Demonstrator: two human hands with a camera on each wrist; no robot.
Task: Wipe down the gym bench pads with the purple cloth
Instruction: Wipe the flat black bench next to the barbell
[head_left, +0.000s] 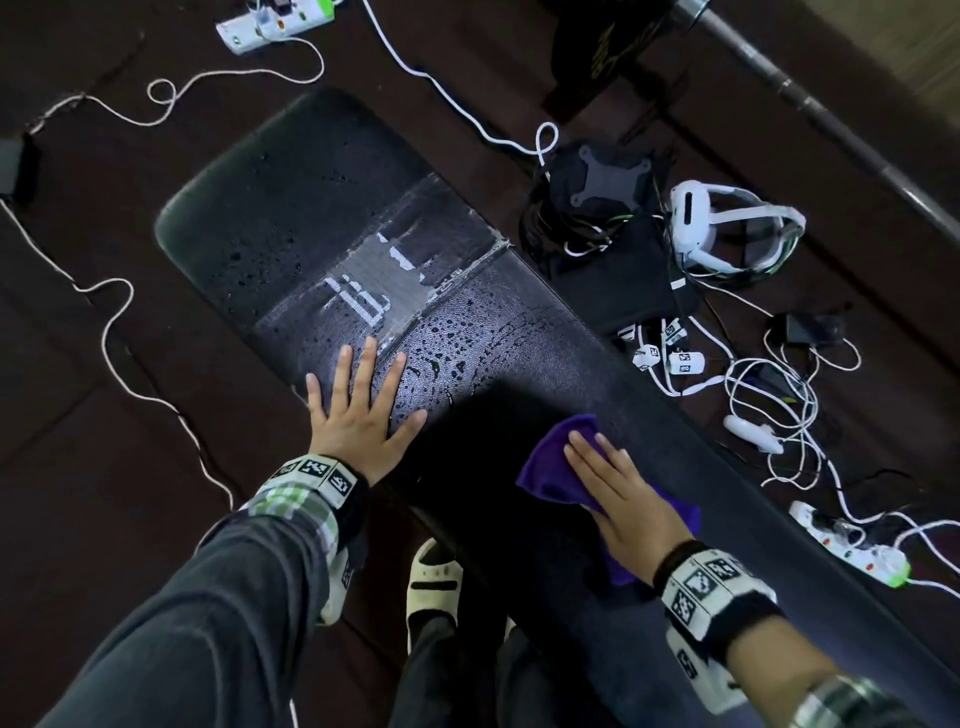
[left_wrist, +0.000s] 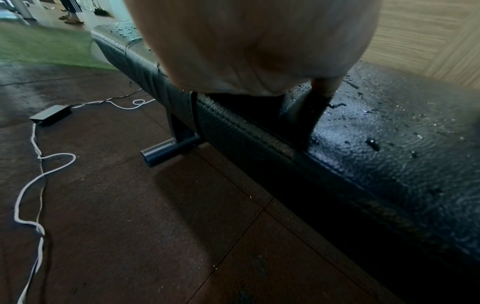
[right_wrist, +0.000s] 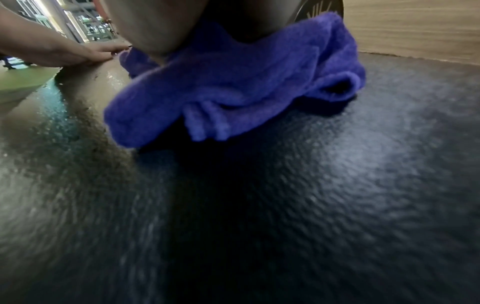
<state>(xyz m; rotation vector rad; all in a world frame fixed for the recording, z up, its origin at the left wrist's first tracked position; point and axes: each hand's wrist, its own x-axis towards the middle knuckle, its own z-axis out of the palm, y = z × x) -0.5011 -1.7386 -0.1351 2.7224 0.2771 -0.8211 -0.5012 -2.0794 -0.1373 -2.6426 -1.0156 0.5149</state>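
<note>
A long black gym bench pad (head_left: 291, 208) runs diagonally from upper left to lower right, with water droplets around its seam (head_left: 447, 301). My left hand (head_left: 358, 410) lies flat with fingers spread on the pad's near edge, just below the seam. My right hand (head_left: 618, 483) presses flat on the purple cloth (head_left: 550, 467), which is bunched on the nearer pad (head_left: 571, 374). In the right wrist view the cloth (right_wrist: 233, 82) lies crumpled on the shiny pad surface (right_wrist: 337, 185). The left wrist view shows my palm (left_wrist: 246, 41) on the wet pad (left_wrist: 389, 144).
White cables (head_left: 119, 332) snake across the dark floor on both sides. Right of the bench lie a white headset (head_left: 727, 228), a black bag (head_left: 613, 275) and power strips (head_left: 852, 545). A barbell (head_left: 810, 98) crosses the upper right. The bench's foot bar (left_wrist: 168, 152) sticks out.
</note>
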